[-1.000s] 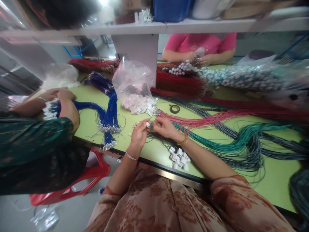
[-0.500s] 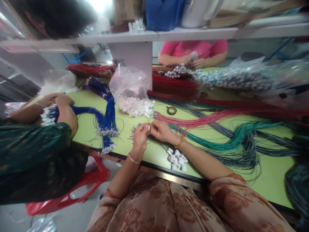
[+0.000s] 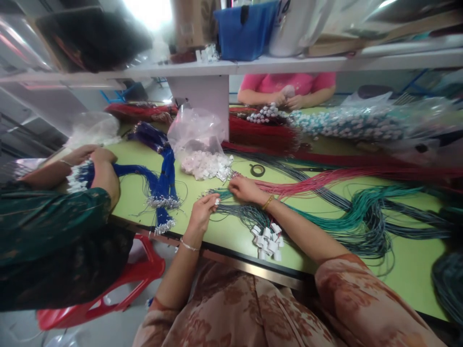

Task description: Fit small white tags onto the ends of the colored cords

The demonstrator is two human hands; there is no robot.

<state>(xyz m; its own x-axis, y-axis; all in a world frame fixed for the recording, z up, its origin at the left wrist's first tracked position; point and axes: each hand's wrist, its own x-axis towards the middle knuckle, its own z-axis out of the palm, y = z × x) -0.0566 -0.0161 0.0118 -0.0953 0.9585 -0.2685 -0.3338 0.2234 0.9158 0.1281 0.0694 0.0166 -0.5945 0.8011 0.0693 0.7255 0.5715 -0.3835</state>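
Observation:
My left hand (image 3: 202, 210) is closed, pinching a small white connector (image 3: 217, 202) above the green table (image 3: 224, 231). My right hand (image 3: 244, 188) reaches forward with fingers curled at the metal tips of the pink wire bundle (image 3: 325, 177); what it grips is too small to tell. Teal and dark grey wires (image 3: 238, 212) run under both hands. A cluster of white connectors on wires (image 3: 268, 238) lies by my right forearm near the table's front edge.
A pile of white connectors (image 3: 207, 165) spills from a clear plastic bag (image 3: 195, 127). A black tape ring (image 3: 257, 169) lies beyond it. Blue wire bundles (image 3: 162, 178) lie left, where a person in a green sleeve (image 3: 54, 207) works. A person in pink (image 3: 289, 86) sits opposite.
My hands, joined on the connector before, have separated: the left dropped back toward me with the connector, the right reached forward to the pink wire ends. The camera tilted up slightly.

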